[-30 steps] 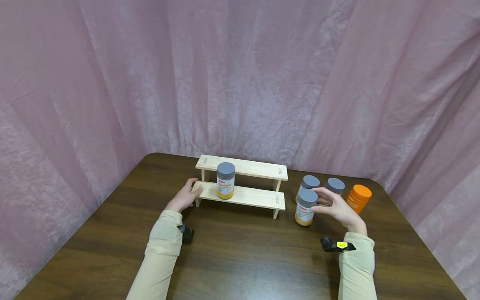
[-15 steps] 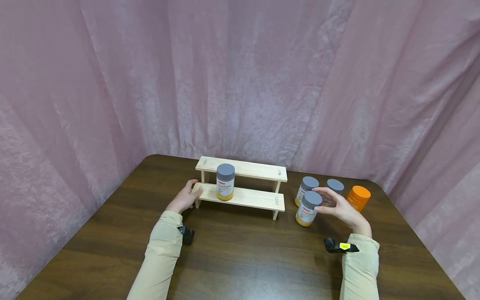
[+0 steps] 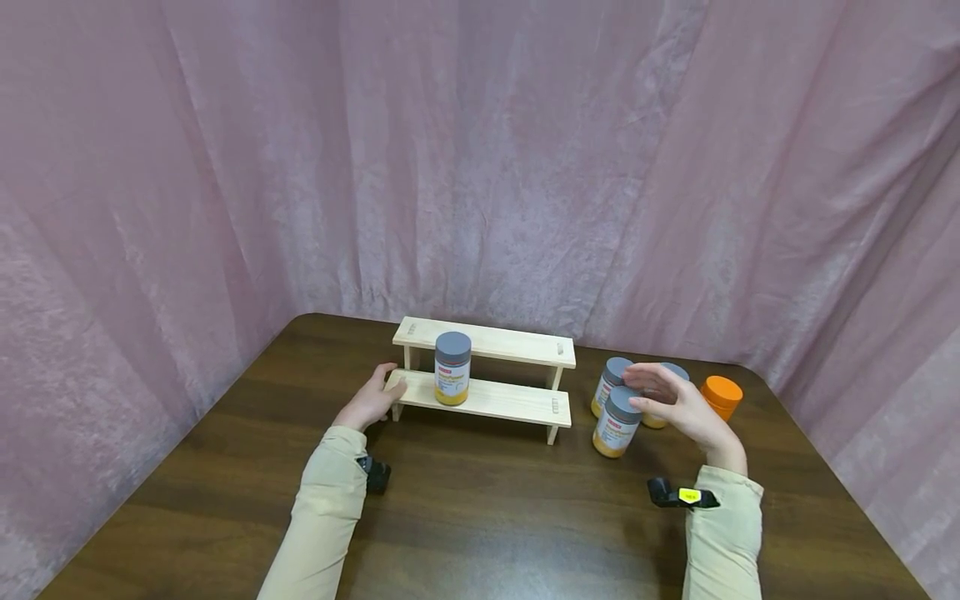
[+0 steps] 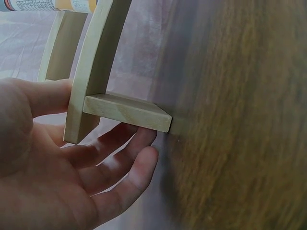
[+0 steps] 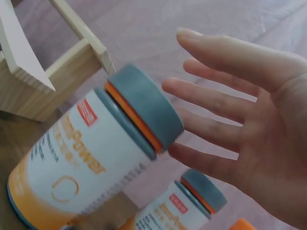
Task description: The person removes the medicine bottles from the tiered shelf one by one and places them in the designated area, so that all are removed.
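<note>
My left hand (image 3: 371, 398) holds the left end of a two-tier wooden shelf (image 3: 517, 398). In the left wrist view the thumb lies on the lower board (image 4: 88, 72) and fingers curl beneath, by its leg (image 4: 127, 112). A supplement bottle (image 3: 452, 371) with a grey lid stands on that board, left of centre. My right hand (image 3: 686, 412) is spread just right of a similar bottle (image 3: 615, 432) on the table. In the right wrist view its loosely bent fingers are beside the grey lid (image 5: 146, 105), not wrapped around it; whether a fingertip touches the lid I cannot tell.
Behind the right hand stand two more grey-lidded bottles (image 3: 611, 387) and an orange bottle (image 3: 722, 396), partly hidden. The dark wooden table (image 3: 480, 517) ends at a pink curtain (image 3: 480, 167) behind the shelf.
My right hand has loosened from the bottle's lid and its fingers have spread, shifting slightly right. The bottle stays right of the shelf. My left hand keeps its place.
</note>
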`<state>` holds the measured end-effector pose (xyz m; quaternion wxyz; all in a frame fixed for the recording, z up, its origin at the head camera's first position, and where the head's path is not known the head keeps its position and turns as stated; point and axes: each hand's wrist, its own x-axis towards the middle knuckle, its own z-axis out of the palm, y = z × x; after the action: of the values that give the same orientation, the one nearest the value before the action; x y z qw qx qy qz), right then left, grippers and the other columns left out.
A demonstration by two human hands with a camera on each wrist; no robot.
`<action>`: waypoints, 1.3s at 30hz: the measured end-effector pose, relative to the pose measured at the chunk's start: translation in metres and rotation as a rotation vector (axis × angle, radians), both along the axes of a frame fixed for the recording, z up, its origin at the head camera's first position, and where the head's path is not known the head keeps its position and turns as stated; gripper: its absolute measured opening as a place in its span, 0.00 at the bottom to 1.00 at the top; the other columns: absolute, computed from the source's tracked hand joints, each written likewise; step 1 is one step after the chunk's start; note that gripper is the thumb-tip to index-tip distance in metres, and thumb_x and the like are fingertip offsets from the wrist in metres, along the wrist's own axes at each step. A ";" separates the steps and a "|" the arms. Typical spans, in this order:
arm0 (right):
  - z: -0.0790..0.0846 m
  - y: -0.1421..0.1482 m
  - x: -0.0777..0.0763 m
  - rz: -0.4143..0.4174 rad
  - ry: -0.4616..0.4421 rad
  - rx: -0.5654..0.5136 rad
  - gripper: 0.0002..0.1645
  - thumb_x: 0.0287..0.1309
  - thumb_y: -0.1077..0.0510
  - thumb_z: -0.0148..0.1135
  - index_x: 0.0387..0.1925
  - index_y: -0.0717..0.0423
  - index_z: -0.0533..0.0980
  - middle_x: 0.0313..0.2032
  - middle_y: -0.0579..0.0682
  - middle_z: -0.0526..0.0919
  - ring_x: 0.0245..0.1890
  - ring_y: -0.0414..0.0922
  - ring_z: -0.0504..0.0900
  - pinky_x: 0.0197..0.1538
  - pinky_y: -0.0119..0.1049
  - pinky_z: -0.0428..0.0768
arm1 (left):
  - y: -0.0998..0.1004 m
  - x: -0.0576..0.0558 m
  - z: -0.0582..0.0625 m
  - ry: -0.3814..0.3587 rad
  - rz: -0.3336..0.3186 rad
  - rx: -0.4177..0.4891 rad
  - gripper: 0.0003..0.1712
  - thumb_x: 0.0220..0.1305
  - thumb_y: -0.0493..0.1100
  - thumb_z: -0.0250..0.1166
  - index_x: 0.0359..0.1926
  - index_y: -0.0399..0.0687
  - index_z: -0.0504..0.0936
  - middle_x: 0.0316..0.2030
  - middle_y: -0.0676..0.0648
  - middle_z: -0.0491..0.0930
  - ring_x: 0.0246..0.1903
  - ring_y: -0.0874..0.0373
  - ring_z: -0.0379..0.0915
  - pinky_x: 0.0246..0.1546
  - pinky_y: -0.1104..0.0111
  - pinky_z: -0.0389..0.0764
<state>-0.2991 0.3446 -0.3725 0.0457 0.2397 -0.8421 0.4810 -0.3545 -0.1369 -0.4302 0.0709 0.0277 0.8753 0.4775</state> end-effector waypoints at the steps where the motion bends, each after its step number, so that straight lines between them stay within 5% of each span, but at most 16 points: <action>1: 0.002 -0.002 0.000 -0.007 0.003 0.003 0.29 0.63 0.62 0.61 0.63 0.66 0.66 0.59 0.65 0.74 0.54 0.32 0.77 0.54 0.21 0.74 | 0.000 0.000 0.000 -0.001 -0.001 0.002 0.34 0.75 0.47 0.48 0.73 0.39 0.48 0.68 0.25 0.56 0.56 0.36 0.68 0.37 0.59 0.77; 14: 0.021 -0.033 0.001 -0.113 -0.006 0.048 0.27 0.65 0.53 0.60 0.63 0.55 0.69 0.62 0.62 0.74 0.58 0.41 0.77 0.53 0.22 0.73 | 0.003 -0.002 0.001 0.004 -0.001 -0.002 0.34 0.75 0.49 0.48 0.73 0.40 0.49 0.69 0.26 0.56 0.57 0.34 0.68 0.39 0.56 0.78; 20: 0.023 -0.049 -0.005 -0.119 0.020 -0.053 0.27 0.65 0.54 0.60 0.63 0.58 0.68 0.59 0.50 0.76 0.56 0.32 0.76 0.54 0.20 0.71 | 0.003 -0.002 0.001 0.014 -0.001 -0.002 0.34 0.75 0.49 0.49 0.73 0.39 0.49 0.68 0.25 0.58 0.55 0.35 0.69 0.37 0.58 0.78; 27: 0.024 -0.065 -0.011 -0.131 -0.020 -0.205 0.26 0.66 0.53 0.60 0.63 0.55 0.68 0.54 0.36 0.78 0.55 0.33 0.77 0.52 0.22 0.75 | 0.005 -0.003 0.002 0.022 -0.010 0.003 0.34 0.74 0.47 0.49 0.72 0.37 0.50 0.65 0.24 0.61 0.50 0.38 0.71 0.34 0.60 0.77; 34: 0.024 -0.087 -0.010 -0.274 0.008 -0.025 0.27 0.65 0.52 0.61 0.61 0.59 0.70 0.58 0.58 0.78 0.59 0.52 0.77 0.61 0.45 0.74 | 0.011 -0.004 0.000 0.015 -0.004 0.007 0.33 0.75 0.47 0.49 0.72 0.39 0.50 0.66 0.24 0.60 0.55 0.35 0.69 0.37 0.57 0.78; 39: 0.020 -0.103 -0.010 -0.250 0.029 0.034 0.26 0.64 0.56 0.61 0.61 0.60 0.70 0.59 0.65 0.76 0.61 0.61 0.74 0.64 0.56 0.71 | 0.014 -0.007 -0.003 0.013 0.002 0.009 0.33 0.75 0.48 0.49 0.72 0.40 0.51 0.66 0.25 0.60 0.57 0.35 0.68 0.38 0.57 0.79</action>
<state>-0.3089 0.2411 -0.3521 0.1132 0.1405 -0.8728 0.4535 -0.3612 -0.1228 -0.4330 0.0646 0.0302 0.8737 0.4812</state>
